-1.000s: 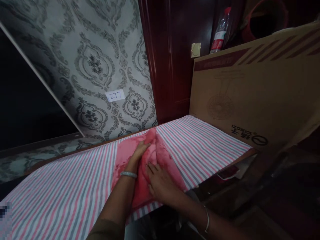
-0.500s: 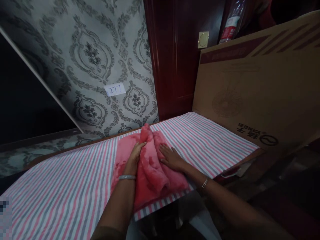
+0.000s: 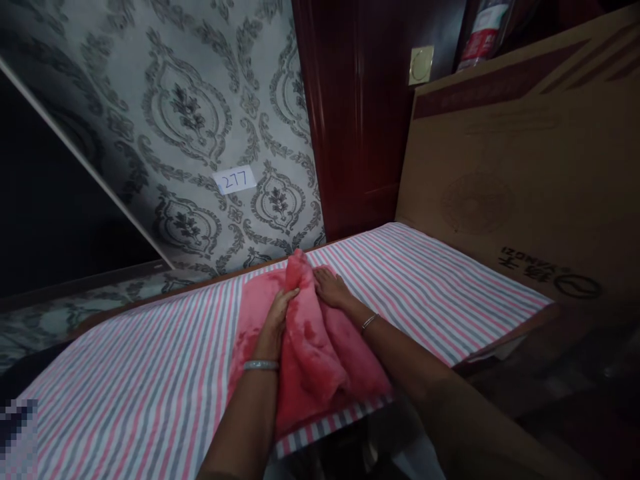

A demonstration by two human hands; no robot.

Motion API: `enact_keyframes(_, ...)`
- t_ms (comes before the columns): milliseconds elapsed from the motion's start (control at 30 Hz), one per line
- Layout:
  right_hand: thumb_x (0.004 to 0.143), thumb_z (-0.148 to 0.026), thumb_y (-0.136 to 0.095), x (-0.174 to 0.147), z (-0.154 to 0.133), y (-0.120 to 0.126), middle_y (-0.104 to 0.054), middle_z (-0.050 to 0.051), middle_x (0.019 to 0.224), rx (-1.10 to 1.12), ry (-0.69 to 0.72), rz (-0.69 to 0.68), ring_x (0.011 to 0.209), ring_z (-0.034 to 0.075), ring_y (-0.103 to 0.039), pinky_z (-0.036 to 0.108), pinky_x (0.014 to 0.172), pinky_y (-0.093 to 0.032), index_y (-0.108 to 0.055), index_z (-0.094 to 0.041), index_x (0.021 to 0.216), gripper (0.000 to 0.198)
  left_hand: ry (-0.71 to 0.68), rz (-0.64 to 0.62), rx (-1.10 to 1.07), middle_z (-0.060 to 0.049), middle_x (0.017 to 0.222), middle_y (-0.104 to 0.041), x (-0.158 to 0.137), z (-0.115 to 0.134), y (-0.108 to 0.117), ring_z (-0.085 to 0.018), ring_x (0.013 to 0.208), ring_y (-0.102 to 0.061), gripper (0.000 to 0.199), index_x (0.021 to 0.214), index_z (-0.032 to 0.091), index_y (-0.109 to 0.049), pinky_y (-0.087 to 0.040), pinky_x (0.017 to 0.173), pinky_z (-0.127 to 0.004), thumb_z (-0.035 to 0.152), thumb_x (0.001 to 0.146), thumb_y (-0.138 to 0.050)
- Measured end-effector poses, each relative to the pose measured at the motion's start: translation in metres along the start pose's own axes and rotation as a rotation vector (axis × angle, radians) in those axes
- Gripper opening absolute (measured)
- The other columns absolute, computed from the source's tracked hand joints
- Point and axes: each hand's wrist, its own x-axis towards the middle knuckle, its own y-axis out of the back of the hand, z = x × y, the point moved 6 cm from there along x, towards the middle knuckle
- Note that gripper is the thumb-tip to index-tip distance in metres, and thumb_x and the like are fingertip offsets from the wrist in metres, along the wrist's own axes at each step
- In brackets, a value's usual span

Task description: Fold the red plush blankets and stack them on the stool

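Note:
A pink-red plush cloth (image 3: 311, 347) lies in front of me on a striped sheet (image 3: 160, 367), with a thick fold standing up along its middle. My left hand (image 3: 279, 315) is closed on the left side of this fold, its thumb over the top. My right hand (image 3: 332, 289) rests on the cloth just right of the fold's far end, palm down with the fingers stretched out. Its fingertips lie close against the fold and are partly shaded. Whether the cloth is a towel or a garment, I cannot tell.
A large cardboard box (image 3: 500, 167) stands along the right side, with a plastic bottle (image 3: 483, 37) behind its top edge. Patterned wallpaper (image 3: 200, 100) bearing a paper label (image 3: 235, 179) marked 277 and a dark red wooden panel (image 3: 345, 133) close off the back.
My right hand has slid away from me along the cloth, toward the fold's far end. My left hand keeps its grip. The view has shifted slightly.

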Motion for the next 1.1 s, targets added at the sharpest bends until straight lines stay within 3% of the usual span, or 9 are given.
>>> enact_keyframes(167, 0.102, -0.037, -0.03, 0.018, 0.028, 0.004, -0.014, 0.015, 0.164, 0.037, -0.147, -0.014, 0.151, 0.028, -0.015, 0.052, 0.119, -0.013, -0.023, -0.011, 0.157, 0.061, 0.0, 0.013, 0.004, -0.005, 0.065, -0.072, -0.002, 0.001, 0.001, -0.026, 0.07, -0.07, 0.033, 0.078, 0.013, -0.071, -0.054, 0.065, -0.033, 0.029, 0.051, -0.08)
enact_keyframes(367, 0.095, -0.03, -0.047, 0.006, 0.035, 0.025, -0.034, 0.022, 0.156, 0.114, -0.204, 0.019, 0.145, 0.034, -0.03, 0.05, 0.114, -0.028, -0.037, -0.005, 0.15, 0.061, -0.014, 0.003, -0.024, -0.003, 0.064, -0.071, -0.004, 0.001, 0.0, -0.021, 0.064, -0.068, 0.032, 0.08, 0.013, -0.071, -0.052, 0.062, -0.03, 0.028, 0.053, -0.08)
enact_keyframes(467, 0.093, -0.022, -0.046, -0.022, 0.017, 0.038, -0.042, 0.016, 0.153, 0.149, -0.107, 0.138, 0.139, 0.027, -0.04, 0.042, 0.111, -0.035, -0.04, -0.013, 0.149, 0.057, -0.014, -0.013, -0.044, -0.005, 0.066, -0.072, -0.006, -0.001, -0.003, -0.022, 0.066, -0.068, 0.032, 0.08, 0.011, -0.072, -0.052, 0.062, -0.03, 0.028, 0.053, -0.08)
enact_keyframes(567, 0.092, -0.019, -0.045, -0.053, -0.011, 0.046, -0.065, 0.008, 0.126, 0.351, 0.114, 0.281, 0.109, 0.021, -0.062, 0.033, 0.092, -0.049, -0.059, -0.02, 0.13, 0.04, -0.022, -0.02, -0.072, -0.007, 0.07, -0.074, -0.009, -0.002, -0.005, -0.024, 0.071, -0.07, 0.034, 0.082, 0.011, -0.073, -0.053, 0.064, -0.031, 0.028, 0.054, -0.08)
enact_keyframes(633, 0.088, -0.019, -0.052, -0.068, -0.028, 0.046, -0.07, 0.006, 0.104, 0.538, 0.267, 0.315, 0.09, 0.019, -0.065, 0.031, 0.08, -0.052, -0.067, -0.019, 0.112, 0.028, -0.038, -0.009, -0.093, -0.006, 0.072, -0.074, -0.01, -0.002, -0.006, -0.024, 0.072, -0.07, 0.033, 0.083, 0.012, -0.072, -0.053, 0.065, -0.031, 0.028, 0.054, -0.08)
enact_keyframes(700, 0.084, -0.017, -0.06, -0.074, -0.041, 0.041, -0.069, 0.004, 0.098, 0.622, 0.355, 0.289, 0.085, 0.018, -0.064, 0.03, 0.077, -0.052, -0.069, -0.019, 0.105, 0.022, -0.06, 0.008, -0.109, -0.004, 0.072, -0.073, -0.01, -0.001, -0.005, -0.022, 0.072, -0.069, 0.031, 0.081, 0.014, -0.071, -0.052, 0.066, -0.029, 0.027, 0.055, -0.08)
enact_keyframes(867, 0.08, -0.012, -0.07, -0.074, -0.057, 0.033, -0.068, 0.004, 0.101, 0.54, 0.408, 0.22, 0.088, 0.018, -0.063, 0.032, 0.082, -0.05, -0.069, -0.019, 0.104, 0.025, -0.079, 0.036, -0.123, -0.001, 0.066, -0.069, -0.007, -0.001, -0.004, -0.022, 0.077, -0.069, 0.026, 0.072, 0.015, -0.067, -0.052, 0.067, -0.029, 0.027, 0.054, -0.081)
enact_keyframes(1100, 0.088, -0.013, -0.062, -0.079, -0.071, 0.037, -0.068, 0.005, 0.096, 0.278, 0.401, 0.24, 0.089, 0.018, -0.062, 0.03, 0.083, -0.047, -0.071, -0.02, 0.095, 0.014, -0.071, 0.039, -0.149, -0.002, 0.066, -0.07, -0.006, -0.005, -0.005, -0.022, 0.076, -0.07, 0.028, 0.072, 0.015, -0.067, -0.053, 0.065, -0.028, 0.028, 0.053, -0.082)
